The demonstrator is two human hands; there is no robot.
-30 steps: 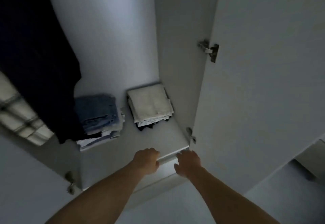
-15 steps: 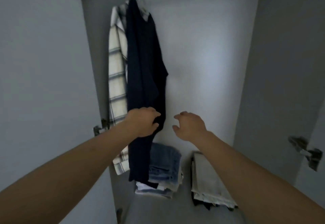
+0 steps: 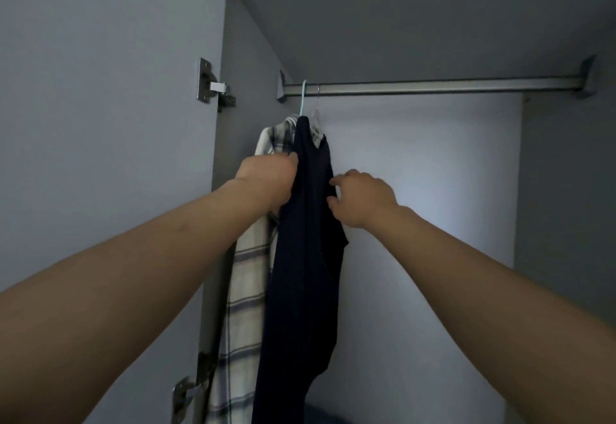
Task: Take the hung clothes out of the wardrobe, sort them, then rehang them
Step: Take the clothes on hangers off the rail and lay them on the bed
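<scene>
Left hand [image 3: 266, 180] grips the dark garment's [image 3: 306, 257] left edge; right hand [image 3: 363, 198], fingers loosely curled, touches its right edge; bare rail [image 3: 433, 85] stretches rightward.

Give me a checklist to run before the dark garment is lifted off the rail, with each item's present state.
1. Dark garment hangs on the rail: ok, its hanger hook is over the bar.
2. Left hand has a grip on the cloth: cannot tell, its fingers are hidden between the two garments.
3. Right hand has a grip: not ok, fingers loosely curled at the garment's right edge, holding nothing.
4. A hand on the hanger hook: not ok, both hands are below it.
5. Plaid shirt apart from the dark garment: not ok, they hang pressed together.
6. Rail free to the right: ok, bare bar.
</scene>
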